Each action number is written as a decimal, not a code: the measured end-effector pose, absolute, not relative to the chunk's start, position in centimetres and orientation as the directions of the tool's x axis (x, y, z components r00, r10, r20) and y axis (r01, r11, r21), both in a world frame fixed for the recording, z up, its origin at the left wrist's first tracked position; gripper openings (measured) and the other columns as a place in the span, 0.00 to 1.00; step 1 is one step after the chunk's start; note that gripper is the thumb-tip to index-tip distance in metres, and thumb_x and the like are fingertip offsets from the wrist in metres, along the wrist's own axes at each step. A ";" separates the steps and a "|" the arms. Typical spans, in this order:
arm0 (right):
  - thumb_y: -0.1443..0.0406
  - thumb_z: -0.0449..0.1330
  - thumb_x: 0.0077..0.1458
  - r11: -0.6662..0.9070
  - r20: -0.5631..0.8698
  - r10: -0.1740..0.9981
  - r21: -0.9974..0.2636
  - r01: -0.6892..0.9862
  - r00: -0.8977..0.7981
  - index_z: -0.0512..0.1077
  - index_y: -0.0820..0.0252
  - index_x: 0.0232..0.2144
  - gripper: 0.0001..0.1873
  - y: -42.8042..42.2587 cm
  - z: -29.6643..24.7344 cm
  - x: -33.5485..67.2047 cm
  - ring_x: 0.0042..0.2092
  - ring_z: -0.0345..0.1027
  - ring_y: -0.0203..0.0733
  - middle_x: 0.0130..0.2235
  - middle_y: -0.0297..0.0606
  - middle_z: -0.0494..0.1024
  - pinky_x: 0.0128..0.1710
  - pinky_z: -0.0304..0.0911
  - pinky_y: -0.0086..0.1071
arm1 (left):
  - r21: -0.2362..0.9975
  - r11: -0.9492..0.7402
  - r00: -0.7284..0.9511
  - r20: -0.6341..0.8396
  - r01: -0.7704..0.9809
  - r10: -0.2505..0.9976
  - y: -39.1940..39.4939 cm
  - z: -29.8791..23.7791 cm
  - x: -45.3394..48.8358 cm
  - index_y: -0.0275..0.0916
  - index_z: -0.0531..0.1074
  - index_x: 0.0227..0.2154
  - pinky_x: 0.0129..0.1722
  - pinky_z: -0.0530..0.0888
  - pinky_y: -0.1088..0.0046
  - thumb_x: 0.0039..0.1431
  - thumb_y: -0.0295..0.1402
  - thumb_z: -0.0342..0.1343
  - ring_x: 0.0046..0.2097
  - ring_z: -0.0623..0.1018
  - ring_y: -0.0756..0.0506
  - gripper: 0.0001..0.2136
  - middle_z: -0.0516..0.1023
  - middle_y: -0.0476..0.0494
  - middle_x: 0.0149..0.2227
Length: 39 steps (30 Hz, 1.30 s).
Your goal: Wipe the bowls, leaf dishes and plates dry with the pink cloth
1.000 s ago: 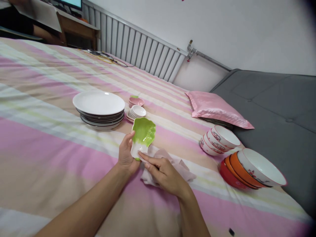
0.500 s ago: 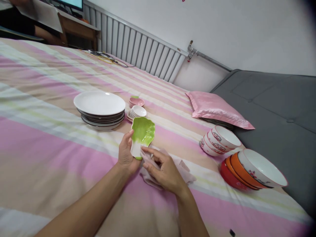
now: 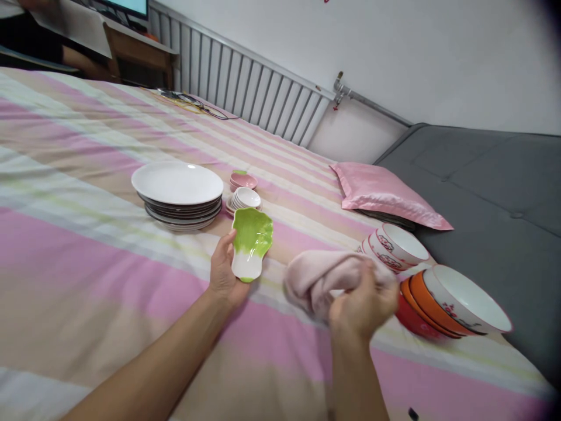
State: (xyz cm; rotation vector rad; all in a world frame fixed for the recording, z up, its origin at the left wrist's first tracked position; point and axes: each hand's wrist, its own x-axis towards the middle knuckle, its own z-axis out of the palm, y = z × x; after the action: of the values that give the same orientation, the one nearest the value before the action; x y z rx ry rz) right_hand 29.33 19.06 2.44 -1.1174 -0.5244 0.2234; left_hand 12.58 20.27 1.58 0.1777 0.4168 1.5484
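Note:
A small green and white cabbage-shaped dish (image 3: pixel 253 240) is tilted up in my left hand (image 3: pixel 225 272), its thumb on the left rim and the fingers beneath. Off to the right, my right hand (image 3: pixel 366 301) grips a bunched pale pink cloth (image 3: pixel 322 275), which hangs leftward and is apart from the dish. Just beyond the dish sit small white bowls (image 3: pixel 246 197), nested together, and behind them small pink dishes (image 3: pixel 243 181). Left of these stands a stack of plates (image 3: pixel 177 184), the top one white and oval.
White patterned bowls (image 3: pixel 403 242) and larger orange, red and white bowls (image 3: pixel 464 298) lie nested at the right. A pink pillow (image 3: pixel 390 196) leans near the grey headboard (image 3: pixel 491 193). Cables (image 3: pixel 193 104) rest at the striped bed's far edge. A person's leg (image 3: pixel 83 61) shows by the desk.
My right hand has moved away from the dish to the right, lifting the cloth off the bed with it. My left hand and the dish have barely moved.

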 end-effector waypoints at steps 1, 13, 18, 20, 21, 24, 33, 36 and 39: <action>0.64 0.61 0.47 0.488 0.343 0.295 -0.856 0.168 0.892 0.61 0.57 0.26 0.10 18.8 3.2 29.6 0.34 0.66 0.34 0.31 0.29 0.67 0.34 0.64 0.27 | 0.373 0.031 -0.028 -0.150 -0.928 0.988 20.2 1.6 12.6 0.38 0.72 0.46 0.35 0.78 0.66 0.55 0.33 0.52 0.39 0.79 0.42 0.15 0.79 0.41 0.41; 0.59 0.59 0.53 0.333 0.418 0.855 -0.896 0.294 0.308 0.55 0.57 0.24 0.17 17.3 1.0 24.2 0.22 0.49 0.28 0.21 0.22 0.53 0.20 0.51 0.22 | 0.383 0.131 0.048 -0.219 -0.914 0.975 20.0 1.5 13.1 0.32 0.73 0.38 0.29 0.75 0.75 0.54 0.33 0.54 0.29 0.77 0.47 0.11 0.79 0.42 0.31; 0.60 0.55 0.57 0.310 0.380 0.915 -0.876 0.369 0.134 0.63 0.59 0.33 0.08 17.1 0.5 23.4 0.28 0.60 0.32 0.26 0.27 0.65 0.27 0.58 0.25 | 0.424 0.229 0.172 -0.169 -0.876 0.970 19.5 1.1 13.8 0.35 0.73 0.39 0.34 0.75 0.73 0.52 0.32 0.57 0.32 0.79 0.46 0.11 0.79 0.46 0.30; 0.60 0.54 0.58 0.304 0.372 0.920 -0.878 0.370 0.126 0.65 0.59 0.37 0.09 17.1 0.5 23.4 0.30 0.63 0.34 0.29 0.30 0.69 0.31 0.60 0.26 | 0.458 0.235 0.186 -0.151 -0.857 0.971 19.4 0.9 14.1 0.36 0.73 0.39 0.34 0.75 0.73 0.51 0.32 0.58 0.33 0.79 0.46 0.11 0.79 0.47 0.29; 0.59 0.53 0.59 0.305 0.373 0.919 -0.879 0.367 0.129 0.65 0.60 0.38 0.10 17.1 0.5 23.4 0.31 0.65 0.34 0.30 0.32 0.71 0.32 0.61 0.27 | 0.472 0.234 0.187 -0.146 -0.850 0.972 19.3 0.8 14.2 0.36 0.73 0.38 0.34 0.75 0.73 0.51 0.33 0.58 0.33 0.79 0.46 0.11 0.79 0.48 0.29; 0.59 0.52 0.59 0.308 0.385 0.915 -0.863 0.401 0.125 0.67 0.60 0.39 0.11 17.1 0.6 23.5 0.33 0.67 0.36 0.31 0.34 0.73 0.33 0.62 0.28 | 0.484 0.238 0.195 -0.138 -0.842 0.971 19.2 0.7 14.3 0.36 0.74 0.37 0.34 0.75 0.74 0.51 0.33 0.59 0.33 0.79 0.46 0.10 0.79 0.48 0.28; 0.66 0.46 0.62 0.470 0.315 0.878 -0.716 0.516 -0.361 0.62 0.59 0.55 0.19 16.3 1.7 23.1 0.50 0.68 0.42 0.50 0.42 0.73 0.48 0.63 0.33 | 0.401 0.276 0.212 -0.196 -0.874 0.957 19.3 1.3 13.9 0.35 0.73 0.30 0.36 0.75 0.69 0.54 0.36 0.55 0.27 0.78 0.46 0.08 0.76 0.48 0.22; 0.67 0.46 0.62 0.497 0.274 0.851 -0.697 0.516 -0.449 0.60 0.60 0.55 0.20 16.0 2.2 23.1 0.54 0.64 0.41 0.53 0.43 0.71 0.53 0.60 0.35 | 0.378 0.311 0.255 -0.191 -0.872 0.948 19.3 1.7 13.7 0.34 0.73 0.26 0.35 0.76 0.68 0.55 0.37 0.53 0.23 0.76 0.47 0.11 0.72 0.49 0.16; 0.68 0.46 0.62 0.509 0.235 0.832 -0.686 0.521 -0.503 0.61 0.61 0.54 0.18 15.7 2.5 23.1 0.55 0.62 0.40 0.52 0.43 0.70 0.55 0.58 0.36 | 0.364 0.290 0.242 -0.174 -0.885 0.955 19.4 2.0 13.3 0.34 0.74 0.31 0.35 0.76 0.68 0.55 0.37 0.51 0.23 0.76 0.47 0.12 0.74 0.47 0.18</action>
State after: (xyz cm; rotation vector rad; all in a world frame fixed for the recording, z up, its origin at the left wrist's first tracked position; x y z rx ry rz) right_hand 23.10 15.67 2.52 -1.1026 -2.2013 0.7402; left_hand 13.34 19.45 2.03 0.2055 0.3941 1.2698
